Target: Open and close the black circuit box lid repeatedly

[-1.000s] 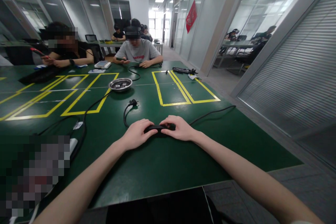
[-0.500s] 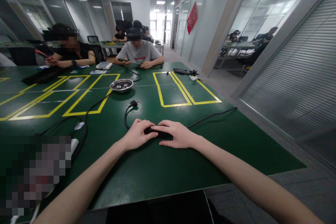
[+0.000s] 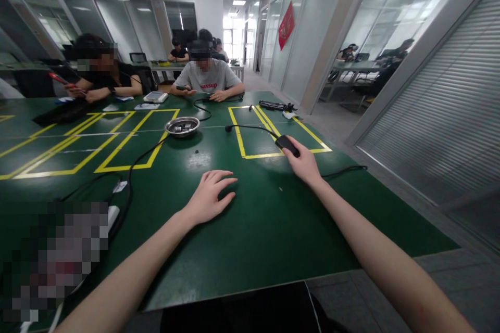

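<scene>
My right hand grips a black power adapter above the near edge of the yellow-taped rectangles. From the adapter a black cord runs left to a plug. Another black cable trails off to the right behind my right wrist. Over the green table, my left hand is open, its fingers spread and holding nothing. A small dark speck lies on the table beyond my left hand.
A metal bowl holds small metal pieces. A black cable runs beside a pixelated area at the left. Yellow tape marks rectangles. A folded black tripod-like object lies at the back. Two people sit across the table.
My right hand has lifted the adapter and moved it right and away from me, its plug trailing along. My left hand has let go and stays near its former place.
</scene>
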`<control>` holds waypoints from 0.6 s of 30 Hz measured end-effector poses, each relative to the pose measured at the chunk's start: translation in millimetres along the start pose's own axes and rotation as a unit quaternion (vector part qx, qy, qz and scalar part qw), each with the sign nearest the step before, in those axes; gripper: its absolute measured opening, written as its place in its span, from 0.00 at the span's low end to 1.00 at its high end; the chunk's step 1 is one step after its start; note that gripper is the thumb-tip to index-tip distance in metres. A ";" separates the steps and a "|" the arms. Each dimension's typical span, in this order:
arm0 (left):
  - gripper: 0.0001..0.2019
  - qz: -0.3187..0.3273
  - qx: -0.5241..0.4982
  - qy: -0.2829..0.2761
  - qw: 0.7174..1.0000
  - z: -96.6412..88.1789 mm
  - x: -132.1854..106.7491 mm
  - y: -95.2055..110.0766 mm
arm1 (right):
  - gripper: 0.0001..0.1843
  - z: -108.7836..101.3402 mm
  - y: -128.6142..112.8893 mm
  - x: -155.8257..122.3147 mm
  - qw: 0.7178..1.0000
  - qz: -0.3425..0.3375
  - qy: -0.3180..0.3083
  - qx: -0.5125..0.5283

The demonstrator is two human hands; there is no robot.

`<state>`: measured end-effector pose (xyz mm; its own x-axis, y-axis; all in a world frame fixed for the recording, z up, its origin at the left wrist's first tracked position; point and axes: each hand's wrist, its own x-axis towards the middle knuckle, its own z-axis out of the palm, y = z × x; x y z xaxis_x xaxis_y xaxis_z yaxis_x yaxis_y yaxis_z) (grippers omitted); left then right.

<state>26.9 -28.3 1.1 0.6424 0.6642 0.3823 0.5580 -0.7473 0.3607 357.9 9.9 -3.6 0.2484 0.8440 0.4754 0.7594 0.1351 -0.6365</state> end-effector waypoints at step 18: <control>0.15 -0.007 -0.027 -0.014 1.000 1.1 -0.7 1.8 | 0.31 -16.3 63.0 13.7 0.964 0.176 0.037 -0.193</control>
<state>27.9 -30.1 0.5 0.6499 0.6732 0.3529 0.5383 -0.7354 0.4115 418.9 21.5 -27.3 0.5634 0.7606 0.3226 0.7840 -0.3689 -0.4993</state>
